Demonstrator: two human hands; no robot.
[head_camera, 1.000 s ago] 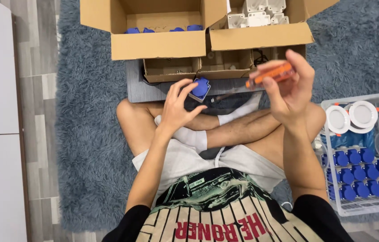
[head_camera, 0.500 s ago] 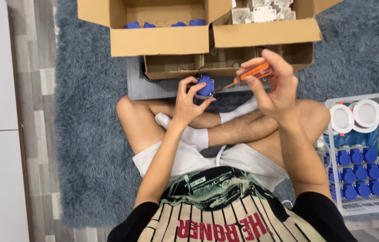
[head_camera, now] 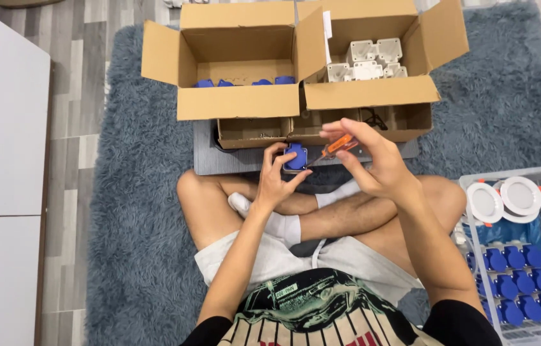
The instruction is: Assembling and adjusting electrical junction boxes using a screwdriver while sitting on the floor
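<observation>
Underneath you, grey wood-plank flooring (head_camera: 78, 57) runs along the left, with a white cabinet face (head_camera: 1, 160) at the edge and a shaggy blue-grey rug (head_camera: 136, 211) spread across the middle, where you sit cross-legged. On the rug ahead of your knees stand two open cardboard boxes: the left box (head_camera: 238, 102) shows blue parts along its back wall, the right box (head_camera: 373, 96) holds white square plastic housings (head_camera: 366, 61). Both rest against a dark grey board (head_camera: 213, 160) lying flat on the rug. At your right, a clear plastic tray (head_camera: 475, 182) carries round white fittings and rows of blue caps (head_camera: 520, 269). Your left hand (head_camera: 277, 182) is raised above your shins, fingers curled and pinching a small blue socket insert (head_camera: 295, 157). Your right hand (head_camera: 373, 166) pinches an orange-handled screwdriver (head_camera: 338, 146) between thumb and fingertips, its tip pointing at the insert and just beside it; you cannot tell whether it touches.
</observation>
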